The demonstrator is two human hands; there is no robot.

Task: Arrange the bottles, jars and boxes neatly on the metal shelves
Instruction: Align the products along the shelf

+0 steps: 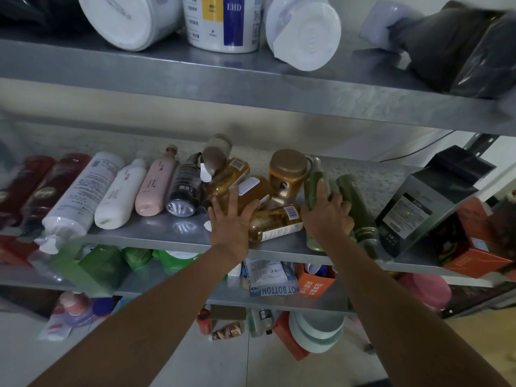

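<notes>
On the middle metal shelf (pixel 156 233) bottles lie side by side: dark red ones (pixel 47 185) at the left, a white one (pixel 83 191), a smaller white one (pixel 120 194), a pink one (pixel 156 185), a black one (pixel 185 188). Amber bottles (pixel 275 222) lie in a loose heap near a gold-lidded jar (pixel 287 174). My left hand (pixel 231 219) rests flat with spread fingers on the amber heap. My right hand (pixel 326 210) grips a green bottle (pixel 314 185); another green bottle (pixel 357 202) lies just to its right.
The top shelf (pixel 251 79) carries white tubs (pixel 223 20), some tipped over, and a black bag (pixel 460 51). A dark box (pixel 418 205) and an orange box (pixel 472 247) stand at the right. Lower shelves hold green pouches (pixel 103 263), packets and bottles.
</notes>
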